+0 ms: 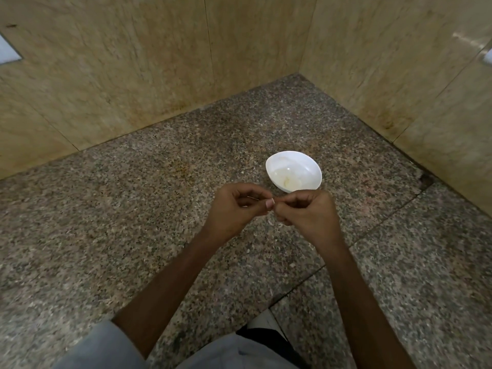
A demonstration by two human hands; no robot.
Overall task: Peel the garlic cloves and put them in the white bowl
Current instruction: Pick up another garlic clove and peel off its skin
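A white bowl [306, 163] sits on the speckled granite counter, with pale peeled garlic [290, 183] lying in its near side. Just in front of the bowl, above the counter, my left hand [237, 209] and my right hand [308, 213] meet with curled fingers. Their fingertips pinch a small garlic clove between them; the clove is almost wholly hidden by the fingers. A thin strand of skin shows by my left fingers.
The granite counter [159, 209] fills a corner bounded by beige marble walls [133, 75] at the back and right. Small flakes of garlic skin [292, 265] lie on the counter near my hands. A seam runs across the counter at the right.
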